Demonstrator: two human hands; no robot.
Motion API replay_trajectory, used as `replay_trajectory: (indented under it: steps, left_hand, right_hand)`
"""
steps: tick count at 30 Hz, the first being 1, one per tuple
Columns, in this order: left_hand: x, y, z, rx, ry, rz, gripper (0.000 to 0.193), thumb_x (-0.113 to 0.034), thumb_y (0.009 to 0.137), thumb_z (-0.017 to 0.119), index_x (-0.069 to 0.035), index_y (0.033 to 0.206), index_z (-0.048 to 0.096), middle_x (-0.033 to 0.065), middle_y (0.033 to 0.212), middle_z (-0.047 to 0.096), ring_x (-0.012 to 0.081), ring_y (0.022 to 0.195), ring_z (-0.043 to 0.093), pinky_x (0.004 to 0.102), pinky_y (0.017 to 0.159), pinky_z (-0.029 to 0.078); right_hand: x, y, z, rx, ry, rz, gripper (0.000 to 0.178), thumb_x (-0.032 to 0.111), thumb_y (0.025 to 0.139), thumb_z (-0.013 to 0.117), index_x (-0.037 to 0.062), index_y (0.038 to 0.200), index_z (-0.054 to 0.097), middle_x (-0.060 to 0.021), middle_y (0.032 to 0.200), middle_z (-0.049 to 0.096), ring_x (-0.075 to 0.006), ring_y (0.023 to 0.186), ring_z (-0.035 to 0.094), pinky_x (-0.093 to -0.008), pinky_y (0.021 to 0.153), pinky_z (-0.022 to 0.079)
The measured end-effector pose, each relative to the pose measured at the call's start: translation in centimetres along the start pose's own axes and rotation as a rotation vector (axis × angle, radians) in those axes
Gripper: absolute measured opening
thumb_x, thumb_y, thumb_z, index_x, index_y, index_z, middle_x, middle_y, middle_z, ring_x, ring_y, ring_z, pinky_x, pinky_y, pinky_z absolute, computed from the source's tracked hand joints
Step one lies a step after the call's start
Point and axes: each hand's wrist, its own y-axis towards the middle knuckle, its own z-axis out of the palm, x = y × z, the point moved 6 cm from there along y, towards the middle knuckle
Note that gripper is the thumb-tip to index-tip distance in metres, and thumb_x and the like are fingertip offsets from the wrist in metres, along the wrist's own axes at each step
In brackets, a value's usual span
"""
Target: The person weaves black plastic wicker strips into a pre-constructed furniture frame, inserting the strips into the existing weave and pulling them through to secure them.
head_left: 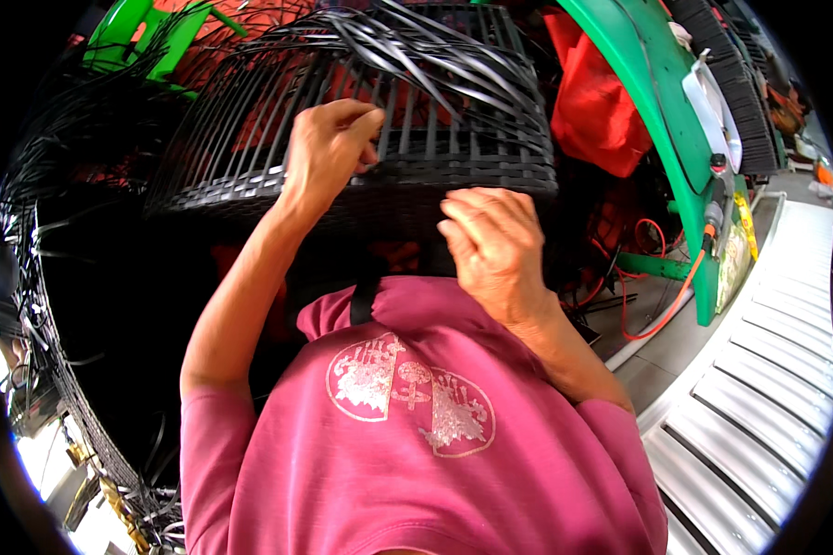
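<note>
Woven black panel (435, 148) — beneath left grip (329, 146)

At the left hand (331, 153), the woven black panel (426, 173) looks plastic, satin and ribbed; loose strips (416, 55) beyond it are glossy. Right of the right hand (495, 242): red cloth (597, 116), matt and creased; green frame (652, 97), smooth plastic by look; slatted surface (768, 370), shiny. Below both hands: shirt (361, 481), matt cloth.
</note>
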Motion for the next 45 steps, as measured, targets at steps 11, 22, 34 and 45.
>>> replay_trajectory:
  steps: [11,22,34,45]
  left_hand:
    - [3.1,6.7,8.0,0.374,0.114,-0.648,0.034,-0.034,0.083,0.062,-0.002,0.072,0.059,0.0069,0.053,0.057,0.0107,0.037,0.052,0.0247,0.031,0.038]
    - [-3.9,3.6,6.9,0.115,-0.760,0.004,0.018,-0.012,0.093,0.046,0.001,0.098,0.056,0.0208,0.099,0.064,0.0306,0.090,0.065,0.0368,0.080,0.052]
    - [-11.4,8.2,-14.2,0.686,-1.227,0.341,0.042,-0.009,0.091,0.036,0.016,0.124,0.039,0.0251,0.132,0.043,0.0336,0.125,0.039,0.0435,0.106,0.031]
    - [-13.0,1.1,-2.0,0.238,-1.163,0.369,0.020,-0.024,0.095,0.046,-0.009,0.099,0.059,0.0152,0.099,0.063,0.0272,0.099,0.059,0.0404,0.085,0.048]
  right_hand:
    - [-6.6,-3.7,-8.4,-0.222,-0.114,0.294,0.008,0.003,0.078,0.066,0.0015,0.086,0.065,-0.0106,0.085,0.065,-0.0262,0.076,0.063,-0.0330,0.068,0.050]
    - [-8.7,4.4,-7.6,-0.076,0.205,0.342,0.014,0.007,0.082,0.062,-0.0019,0.092,0.064,-0.0165,0.084,0.065,-0.0255,0.070,0.065,-0.0311,0.062,0.051]
    - [-15.5,4.3,-5.8,0.181,0.834,0.707,0.020,0.021,0.084,0.064,0.0026,0.092,0.066,-0.0022,0.080,0.065,-0.0078,0.075,0.061,-0.0194,0.061,0.044]
    - [-16.0,11.9,-15.0,0.355,0.696,0.352,0.030,0.031,0.093,0.050,0.0059,0.103,0.064,-0.0054,0.094,0.067,-0.0132,0.087,0.062,-0.0277,0.076,0.044]
